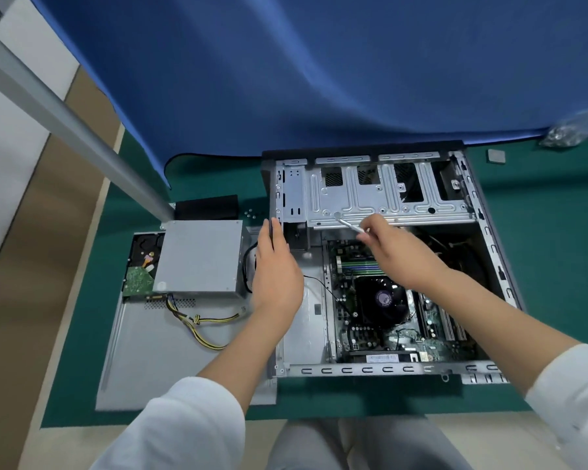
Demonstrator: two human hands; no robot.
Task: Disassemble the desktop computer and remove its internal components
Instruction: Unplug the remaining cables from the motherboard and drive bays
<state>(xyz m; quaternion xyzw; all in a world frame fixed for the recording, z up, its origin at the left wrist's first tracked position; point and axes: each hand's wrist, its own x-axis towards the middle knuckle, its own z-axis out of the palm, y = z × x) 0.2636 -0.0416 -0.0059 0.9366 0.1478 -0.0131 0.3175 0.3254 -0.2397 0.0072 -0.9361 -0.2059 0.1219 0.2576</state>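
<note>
The open desktop case [482,212] lies on its side on the green mat. Its motherboard [404,334] and black CPU fan [382,300] sit inside, below the silver drive cage [370,195]. My right hand [398,252] grips a thin silver screwdriver [348,225] whose tip touches the cage's lower edge. My left hand [275,266] is flat with straight fingers against the case's left wall. The grey power supply [199,257] and a hard drive [140,266] rest on the removed side panel [143,354] to the left.
Yellow and black cables [197,323] trail from the power supply. A blue cloth [319,79] hangs behind the case. A bag of screws [567,130] and a small grey chip [496,156] lie at the far right. A metal pole [65,120] crosses the left.
</note>
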